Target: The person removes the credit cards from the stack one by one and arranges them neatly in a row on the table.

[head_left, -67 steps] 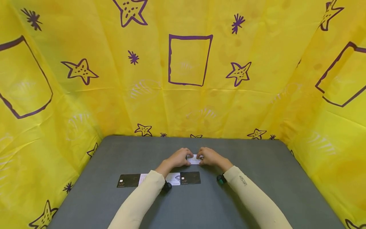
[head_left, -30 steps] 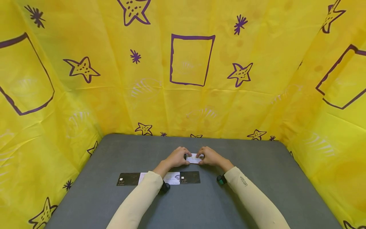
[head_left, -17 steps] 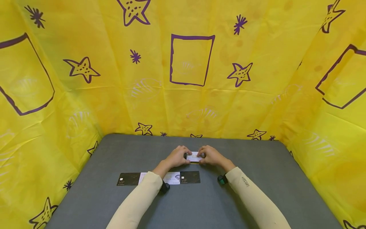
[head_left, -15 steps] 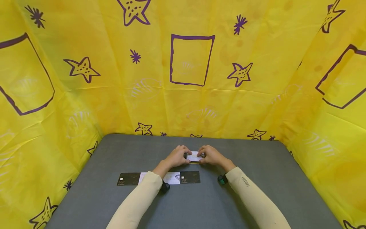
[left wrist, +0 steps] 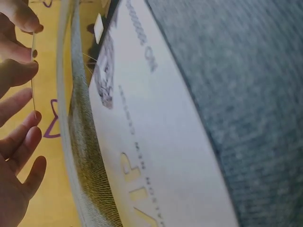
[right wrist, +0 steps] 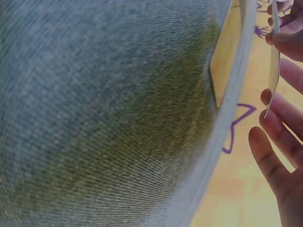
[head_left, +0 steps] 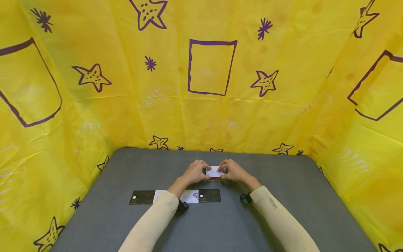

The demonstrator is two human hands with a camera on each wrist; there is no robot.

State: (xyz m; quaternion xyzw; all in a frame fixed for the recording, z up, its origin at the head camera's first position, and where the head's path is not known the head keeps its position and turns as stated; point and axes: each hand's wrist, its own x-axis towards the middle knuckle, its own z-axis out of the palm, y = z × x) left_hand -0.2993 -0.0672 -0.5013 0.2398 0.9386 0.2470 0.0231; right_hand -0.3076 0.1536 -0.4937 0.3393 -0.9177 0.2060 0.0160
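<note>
Both hands hold one white card [head_left: 214, 171] by its short ends, over the far middle of the grey table. My left hand [head_left: 194, 172] pinches its left end and my right hand [head_left: 234, 171] its right end, thumbs at the near side. In the right wrist view the card [right wrist: 275, 56] appears edge-on, slightly bent and apart from the table. Below it, a golden-brown card-like piece [head_left: 215, 179] shows as a strip; the same flat piece [right wrist: 226, 59] lies at the table in the right wrist view. The fingers hide both ends of the white card.
Nearer me, cards lie in a row: a black VIP card [head_left: 141, 197] at left, a white card [head_left: 191, 196] partly under my left forearm, and another black VIP card [head_left: 210, 195] at right. Yellow patterned cloth [head_left: 207, 115] stands behind the grey table [head_left: 267, 210].
The white card has risen slightly between both hands, and the golden-brown strip beneath it has come into sight. The row of cards has not moved.
</note>
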